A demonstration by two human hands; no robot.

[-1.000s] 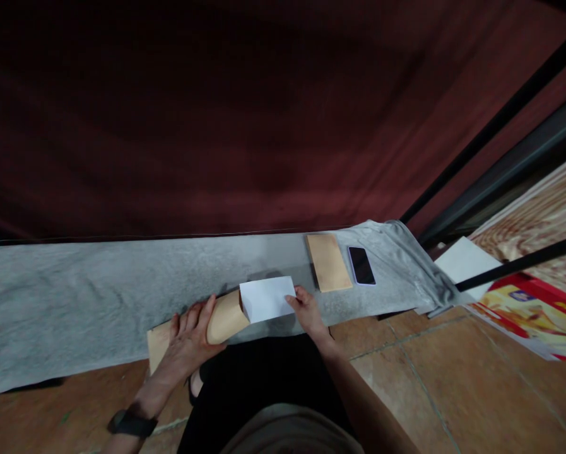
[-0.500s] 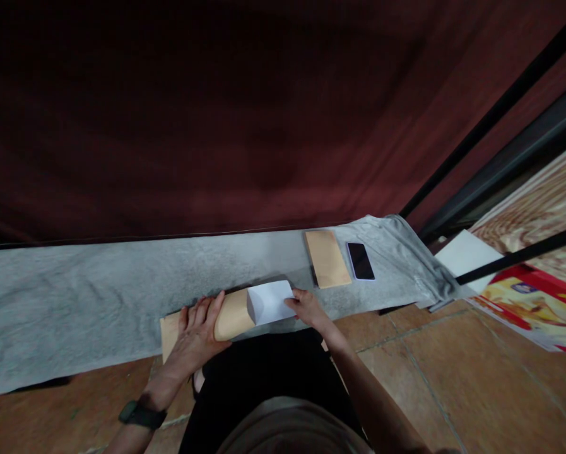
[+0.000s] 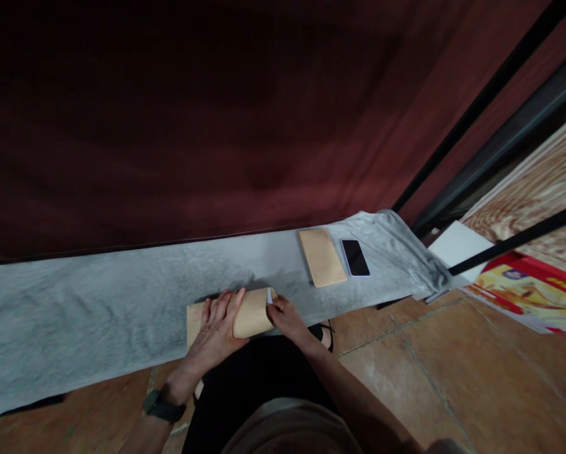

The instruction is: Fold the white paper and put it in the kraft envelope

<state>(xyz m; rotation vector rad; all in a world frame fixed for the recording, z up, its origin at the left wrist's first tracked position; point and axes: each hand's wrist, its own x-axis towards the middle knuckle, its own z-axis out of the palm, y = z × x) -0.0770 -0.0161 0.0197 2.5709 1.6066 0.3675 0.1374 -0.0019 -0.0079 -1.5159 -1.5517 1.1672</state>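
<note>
A brown paper envelope (image 3: 253, 315) lies along the near edge of the cloth, its mouth bulging open toward the right. My left hand (image 3: 220, 328) is laid across it, fingers over the far side and thumb at the near side, gripping it. Just a sliver of folded white paper (image 3: 269, 296) shows at the mouth; the rest is hidden inside. My right hand (image 3: 286, 318) pinches that paper there, its fingertips partly hidden by the envelope's lip. Beyond it, a second brown envelope (image 3: 323, 257) rests flat, apart from both hands.
A phone (image 3: 356, 258) with a dark screen lies right of the second envelope. Grey cloth (image 3: 98, 309) covers the narrow bench, backed by a dark red curtain (image 3: 245, 157). Black bars (image 3: 476, 113) and a red-and-yellow box (image 3: 531, 293) stand at the right, above the tiled floor (image 3: 419, 353).
My right hand has moved left, pushing the white paper from mostly sticking out to nearly all inside the envelope. The left hand stays on the envelope; the view has shifted slightly.
</note>
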